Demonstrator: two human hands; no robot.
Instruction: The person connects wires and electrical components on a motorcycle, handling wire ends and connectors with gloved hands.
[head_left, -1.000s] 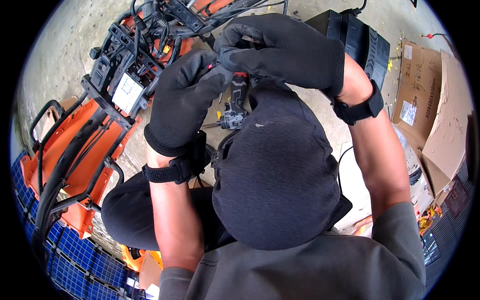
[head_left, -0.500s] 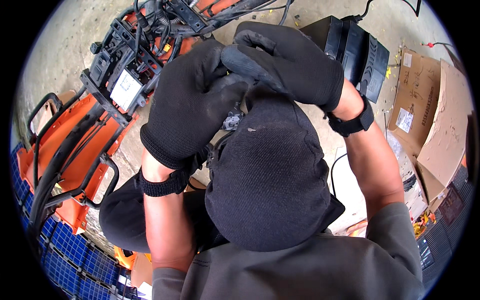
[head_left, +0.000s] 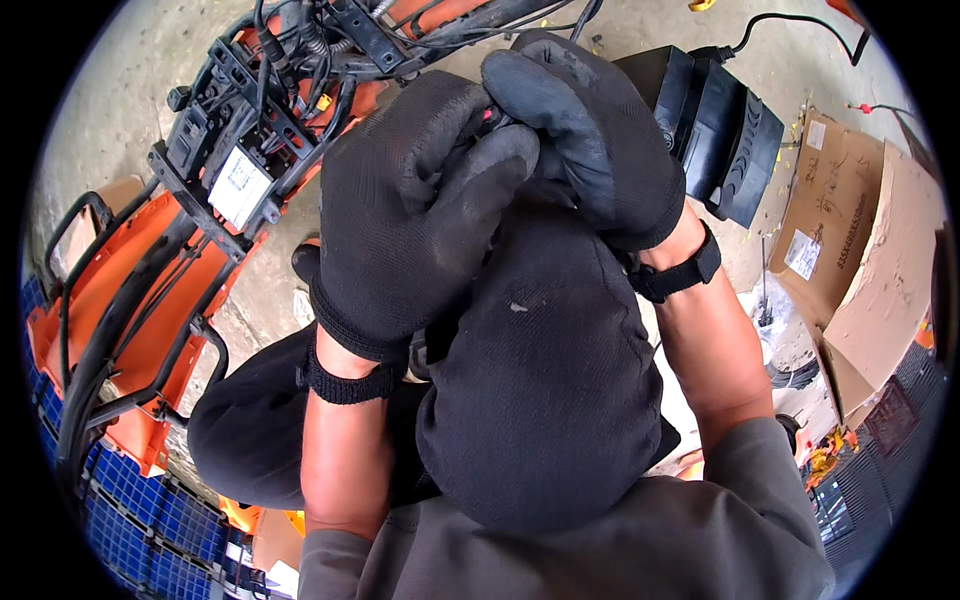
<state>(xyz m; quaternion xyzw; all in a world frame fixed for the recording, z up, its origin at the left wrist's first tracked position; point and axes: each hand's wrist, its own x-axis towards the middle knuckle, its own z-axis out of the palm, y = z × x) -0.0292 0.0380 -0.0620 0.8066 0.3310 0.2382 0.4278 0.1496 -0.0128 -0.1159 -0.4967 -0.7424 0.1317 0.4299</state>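
My left hand point(head_left: 405, 215), in a black knit glove, is closed with thumb and fingers pinched together above my raised knee point(head_left: 540, 370). My right hand point(head_left: 605, 140), gloved the same way, meets it at the fingertips with its fingers curled in. Between the fingertips shows a small dark piece with a red spot point(head_left: 490, 115), too covered to name. The gloves hide the rest of what I hold. Just left of my left hand are the bundled black cables point(head_left: 310, 70) and brackets of an orange and black vehicle frame point(head_left: 265, 130).
Orange body panels point(head_left: 125, 290) and black tube rails lie at the left, over blue grid mats point(head_left: 160, 520). A black box-shaped unit point(head_left: 700, 120) with a cable stands beyond my right hand. At the right is an opened cardboard carton point(head_left: 830, 220).
Both hands have shifted, my right wrist lower and my left fingers further right. The small grey connector seen under my left hand is now hidden, and a red spot shows between the fingertips.
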